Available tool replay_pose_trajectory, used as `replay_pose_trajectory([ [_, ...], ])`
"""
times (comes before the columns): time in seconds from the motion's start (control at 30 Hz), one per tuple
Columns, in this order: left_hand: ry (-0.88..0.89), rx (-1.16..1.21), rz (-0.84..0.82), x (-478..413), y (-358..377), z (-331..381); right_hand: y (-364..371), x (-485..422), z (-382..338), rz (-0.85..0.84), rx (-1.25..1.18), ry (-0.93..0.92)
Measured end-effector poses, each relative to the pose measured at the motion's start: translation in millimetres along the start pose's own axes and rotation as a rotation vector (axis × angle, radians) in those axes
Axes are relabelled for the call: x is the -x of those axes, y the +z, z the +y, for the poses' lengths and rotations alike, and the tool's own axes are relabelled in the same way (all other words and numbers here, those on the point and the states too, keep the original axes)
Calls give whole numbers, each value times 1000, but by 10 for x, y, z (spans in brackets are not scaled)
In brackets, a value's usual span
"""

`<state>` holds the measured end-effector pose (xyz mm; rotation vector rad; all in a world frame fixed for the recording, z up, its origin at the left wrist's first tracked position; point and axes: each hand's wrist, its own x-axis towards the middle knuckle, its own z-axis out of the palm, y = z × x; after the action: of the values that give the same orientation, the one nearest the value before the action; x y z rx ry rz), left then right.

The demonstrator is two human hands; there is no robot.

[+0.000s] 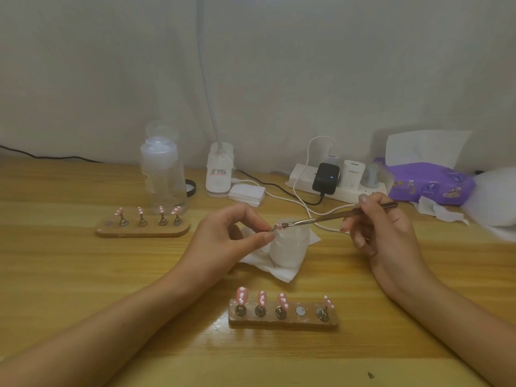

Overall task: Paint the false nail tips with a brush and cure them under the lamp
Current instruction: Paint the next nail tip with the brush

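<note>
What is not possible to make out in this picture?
Head view:
- Lamp neck: its head is cut off by the top edge.
- Nail tip pinched by the left hand: too small and blurred for detail.
- Bottle label: too blurred to read.

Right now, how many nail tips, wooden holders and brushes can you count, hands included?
Pink nail tips: 9 (4 on the near holder, 4 on the far holder, 1 pinched by the left hand)
Wooden holders: 2
Brush: 1, held by the right hand
Total: 12
</note>
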<state>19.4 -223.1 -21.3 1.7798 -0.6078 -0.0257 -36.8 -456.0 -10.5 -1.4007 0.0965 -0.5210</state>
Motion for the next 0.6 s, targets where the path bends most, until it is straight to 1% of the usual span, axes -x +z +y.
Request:
replay_pose_trajectory([
  [0.17,-28,14,-5,-14,3,14,20,12,-10,-45,1,-20],
  [0.3,-50,35,-17,-2,3,33,-3,3,-10,7,-6,4],
  [0.43,-53,50,-25,6,-2,49,18,21,-19,-52,6,-20],
  [0.53,-61,43,-30,4,0,48,1,9,-12,-5,9,0],
  [0.6,-62,43,-29,2,3,50,-4,10,-20,-9,-20,-9],
])
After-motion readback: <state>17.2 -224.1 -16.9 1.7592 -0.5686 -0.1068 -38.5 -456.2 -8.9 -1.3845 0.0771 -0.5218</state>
